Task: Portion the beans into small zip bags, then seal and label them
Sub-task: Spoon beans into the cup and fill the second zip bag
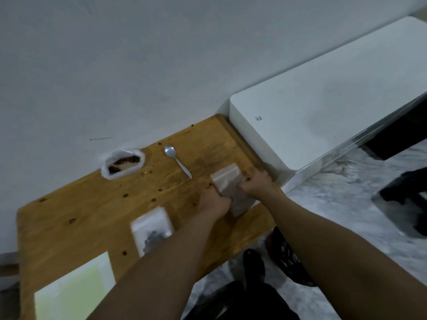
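Both hands meet at the right edge of the wooden table (92, 204), each curled onto a flat packet of clear zip bags (226, 177): the left hand (213, 203) grips its near left side, the right hand (255, 182) its right side, knuckles up, so the fingertips underneath are hidden. Motion blur smears the packet's lower half, and whether it is one bag or a stack cannot be told. Nearer the person, a small sealed-looking bag (151, 224) lies flat with dark beans (152, 237) at its lower end; the left forearm cuts off its bottom corner. At the far edge by the wall sits a white plastic bag (123, 162), open at the mouth, with brown beans showing inside. A metal spoon (175, 159) lies beside it, bowl away from the person. Loose beans (125, 195) dot the tabletop. A pale yellow-white sheet (74, 289) runs off the bottom left of the view. A white appliance (323, 116) stands just beside the table.
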